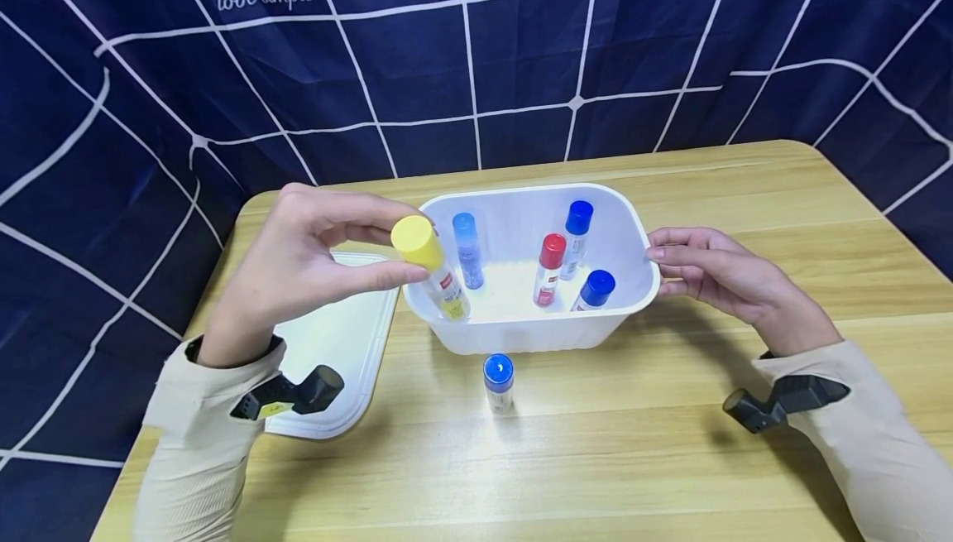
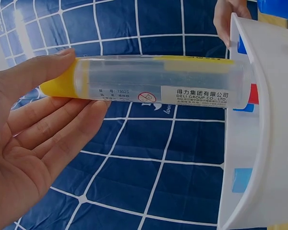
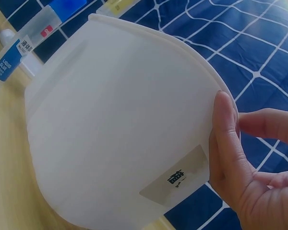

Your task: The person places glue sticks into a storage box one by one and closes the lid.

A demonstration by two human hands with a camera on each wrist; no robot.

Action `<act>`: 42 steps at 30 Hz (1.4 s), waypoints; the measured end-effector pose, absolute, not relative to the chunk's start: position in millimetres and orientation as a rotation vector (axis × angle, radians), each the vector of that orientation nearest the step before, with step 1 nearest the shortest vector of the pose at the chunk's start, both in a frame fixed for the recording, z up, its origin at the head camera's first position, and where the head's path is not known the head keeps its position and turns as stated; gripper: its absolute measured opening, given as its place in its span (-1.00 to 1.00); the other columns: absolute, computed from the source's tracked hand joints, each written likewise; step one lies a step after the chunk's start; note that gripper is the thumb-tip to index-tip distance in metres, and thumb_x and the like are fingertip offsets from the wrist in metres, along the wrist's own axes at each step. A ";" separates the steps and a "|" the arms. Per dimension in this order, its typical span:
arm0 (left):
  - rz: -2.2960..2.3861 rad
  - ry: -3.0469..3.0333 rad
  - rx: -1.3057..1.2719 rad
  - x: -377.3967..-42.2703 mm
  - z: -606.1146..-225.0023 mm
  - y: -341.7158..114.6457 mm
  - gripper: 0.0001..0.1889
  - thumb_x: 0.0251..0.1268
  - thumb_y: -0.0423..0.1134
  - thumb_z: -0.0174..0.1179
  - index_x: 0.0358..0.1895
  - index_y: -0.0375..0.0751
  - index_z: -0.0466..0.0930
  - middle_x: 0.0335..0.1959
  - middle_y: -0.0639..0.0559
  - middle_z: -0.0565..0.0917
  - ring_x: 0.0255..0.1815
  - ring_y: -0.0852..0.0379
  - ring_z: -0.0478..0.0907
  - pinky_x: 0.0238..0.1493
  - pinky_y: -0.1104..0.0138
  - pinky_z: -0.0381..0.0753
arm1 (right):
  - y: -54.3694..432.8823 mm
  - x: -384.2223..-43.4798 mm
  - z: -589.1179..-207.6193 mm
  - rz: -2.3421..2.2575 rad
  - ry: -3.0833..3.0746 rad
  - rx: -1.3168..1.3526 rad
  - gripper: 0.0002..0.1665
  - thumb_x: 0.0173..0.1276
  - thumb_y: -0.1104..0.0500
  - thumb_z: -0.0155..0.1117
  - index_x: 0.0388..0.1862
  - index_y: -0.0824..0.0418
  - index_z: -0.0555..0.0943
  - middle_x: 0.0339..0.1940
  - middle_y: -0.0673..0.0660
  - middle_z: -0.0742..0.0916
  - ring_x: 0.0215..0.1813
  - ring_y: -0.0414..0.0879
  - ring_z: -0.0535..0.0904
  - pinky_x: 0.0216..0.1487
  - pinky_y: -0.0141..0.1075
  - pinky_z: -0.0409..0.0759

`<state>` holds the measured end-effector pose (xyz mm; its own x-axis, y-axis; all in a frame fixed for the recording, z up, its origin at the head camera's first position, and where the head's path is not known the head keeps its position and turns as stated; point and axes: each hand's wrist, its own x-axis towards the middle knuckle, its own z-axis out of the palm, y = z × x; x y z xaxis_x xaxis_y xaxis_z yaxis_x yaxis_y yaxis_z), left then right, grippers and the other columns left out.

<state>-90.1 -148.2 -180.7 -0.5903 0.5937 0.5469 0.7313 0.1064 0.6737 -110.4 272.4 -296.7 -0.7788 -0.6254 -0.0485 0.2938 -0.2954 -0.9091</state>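
While the left hand pinches a yellow-capped bottle at the left end of a white tub mid-frame, the right hand grips the tub's right end; a blue-capped bottle stands lower centre.

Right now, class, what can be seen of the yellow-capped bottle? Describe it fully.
The yellow-capped bottle is a slim, clear cylinder, plastic by its look, with its cap on. Its printing has red and yellow patches; one label reads DELI GROUP CO., LTD. The left hand pinches it at the cap end. It leans, cap uppermost, at the left end of the bin; whether its base touches the bin is unclear.
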 end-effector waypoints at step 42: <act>-1.440 -2.392 -1.229 -103.8 -209.9 -135.1 -0.67 -0.10 -0.47 0.49 -0.17 -0.37 0.70 -0.32 -0.01 0.74 -0.29 0.19 0.68 -0.15 0.36 0.72 | 270.0 -106.4 -293.0 -2.090 1.434 -0.436 -0.62 0.51 0.45 -0.21 -0.02 0.34 0.60 -0.15 0.16 0.73 -0.20 -0.12 0.71 -0.13 -0.28 0.73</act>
